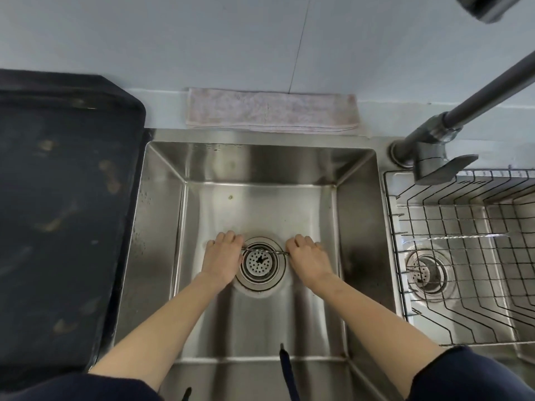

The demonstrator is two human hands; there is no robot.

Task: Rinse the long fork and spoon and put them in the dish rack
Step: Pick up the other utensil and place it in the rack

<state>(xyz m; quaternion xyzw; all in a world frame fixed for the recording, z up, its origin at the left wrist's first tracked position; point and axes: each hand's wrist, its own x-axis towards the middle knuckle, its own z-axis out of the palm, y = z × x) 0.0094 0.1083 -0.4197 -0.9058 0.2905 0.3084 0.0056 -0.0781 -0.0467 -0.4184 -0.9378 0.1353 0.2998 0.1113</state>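
Note:
Both hands are down at the bottom of the steel sink (356, 227). A thin, twisted metal handle of a long utensil (266, 252) lies across the round drain strainer (259, 264). My left hand (223, 256) grips its left end and my right hand (307, 257) grips its right end. The hands hide both ends, so I cannot tell whether it is the fork or the spoon. A second long twisted metal utensil (451, 236) lies across the black wire dish rack (434, 314), which sits in the right basin.
The grey faucet (434, 137) stands at the back right, its spout arm reaching up and right; no water stream shows. A folded pale cloth (272, 114) lies behind the sink. A dark tray (58, 212) covers the counter on the left.

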